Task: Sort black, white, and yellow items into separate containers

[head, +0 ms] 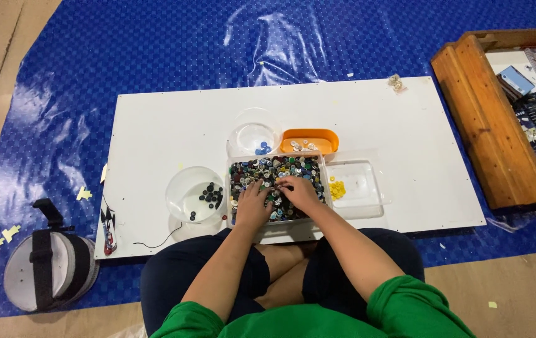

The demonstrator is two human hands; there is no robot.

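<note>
Buttons [278, 168]: heaped in mixed colours in the clear rectangular tray [235, 164] at the near edge of the white board [155, 125], just ahead of the crossed legs.
Left hand [252, 203]: resting palm-down on the near left part of the heap, fingers loosely spread among the pieces; pinching anything or not, cannot tell from above.
Right hand [299, 191]: laid over the middle of the heap, fingertips curled down and drawn towards each other near the left hand's fingertips (a pick may be under them, but hidden).
Round bowl, left [183, 200]: clear, holding a handful of black buttons, just beside the tray.
Round bowl, far [246, 134]: clear, a few blue ones inside, touching or nearly touching the tray's far edge.
Orange dish [308, 134]: pale or white buttons inside, behind the tray's far right corner.
Clear lid-like tray, right [368, 188]: small cluster of yellow ones at its left side.
Doing it well, by judgement: best to rake the heap flat with the left fingers, lift one colour at a time with a light fingertip pinch, carry low over the rim, avoid sweeping pieces over the tray wall.
Risk, by judgement: small pieces slipping from a loose pinch onto the board.
</note>
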